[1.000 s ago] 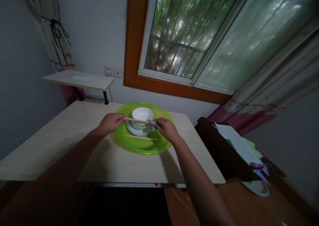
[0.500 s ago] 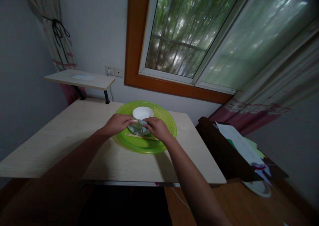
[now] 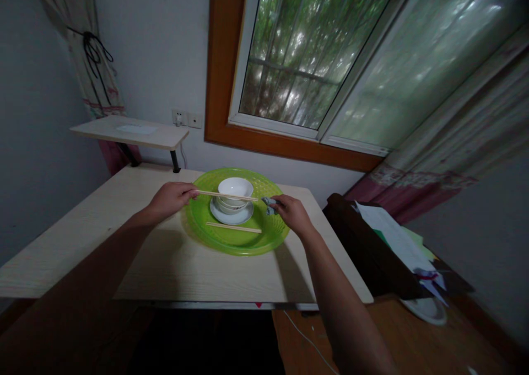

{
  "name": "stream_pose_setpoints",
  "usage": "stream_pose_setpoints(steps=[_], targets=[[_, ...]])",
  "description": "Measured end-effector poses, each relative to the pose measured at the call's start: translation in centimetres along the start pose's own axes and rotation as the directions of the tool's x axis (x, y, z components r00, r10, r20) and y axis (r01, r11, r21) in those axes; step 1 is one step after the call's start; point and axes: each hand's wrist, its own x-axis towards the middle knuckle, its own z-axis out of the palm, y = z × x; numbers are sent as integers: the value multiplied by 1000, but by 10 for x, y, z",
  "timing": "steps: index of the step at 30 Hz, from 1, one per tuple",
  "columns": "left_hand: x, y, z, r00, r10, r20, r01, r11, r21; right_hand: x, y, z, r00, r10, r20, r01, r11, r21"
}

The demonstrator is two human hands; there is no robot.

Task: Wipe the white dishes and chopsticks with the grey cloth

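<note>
My left hand [image 3: 176, 198] is closed on one end of a pair of light wooden chopsticks [image 3: 227, 196], held level over the green basket. Just past their free tips, my right hand [image 3: 290, 209] pinches a small grey cloth [image 3: 270, 205], which looks apart from the chopsticks. Below are stacked white bowls [image 3: 235, 187] on a white plate [image 3: 231, 217]. More chopsticks [image 3: 233, 228] lie in front of the plate. All of these rest in the round green plastic basket [image 3: 243, 250].
The basket stands on a pale wooden table [image 3: 206, 278]. A small raised shelf [image 3: 136, 129] is at the back left. Right of the table, papers [image 3: 392, 240] lie on a dark brown piece of furniture [image 3: 363, 248]. A window [image 3: 306, 60] is behind.
Both hands first came together, the cloth sliding along the chopsticks toward my left hand. Now they have spread apart, with the cloth drawn right, off the tips.
</note>
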Motion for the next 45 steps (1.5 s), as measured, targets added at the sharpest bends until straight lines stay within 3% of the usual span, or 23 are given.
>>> stream_pose_setpoints(steps=[5, 11, 15, 17, 20, 25, 30, 34, 38, 42, 45], targets=[[-2, 3, -20, 1000, 27, -15, -29, 993, -119, -5, 6, -11, 999, 26, -42, -24, 999, 37], [3, 33, -32, 995, -20, -97, -10, 956, -293, 1, -15, -5, 1000, -14, -27, 17, 993, 113], [11, 43, -30, 988, 105, -115, -133, 954, -269, 4, -27, 8, 999, -41, 15, 39, 991, 131], [15, 46, -24, 985, 154, -79, -169, 952, -253, 5, -31, 15, 998, -51, 38, 45, 990, 135], [20, 54, -10, 980, 187, 71, -162, 951, -262, 5, -32, 22, 998, -31, 49, 24, 991, 131], [27, 79, 25, 900, 325, 291, -269, 939, -216, 5, -29, 24, 999, -2, 35, -3, 990, 143], [35, 94, 59, 872, 365, 327, -333, 931, -150, 4, -27, 25, 999, 32, 25, -35, 991, 129], [37, 92, 73, 843, 396, 363, -375, 918, -132, 3, -24, 28, 995, 93, 41, -97, 991, 91], [36, 81, 77, 847, 366, 385, -358, 929, -94, 4, -21, 30, 993, 108, 41, -112, 989, 100], [35, 64, 66, 842, 330, 427, -335, 940, -66, 5, -22, 30, 998, 61, 34, -63, 994, 91], [34, 50, 53, 844, 287, 453, -303, 952, -40, 6, -27, 27, 993, 51, 110, -52, 999, 2]])
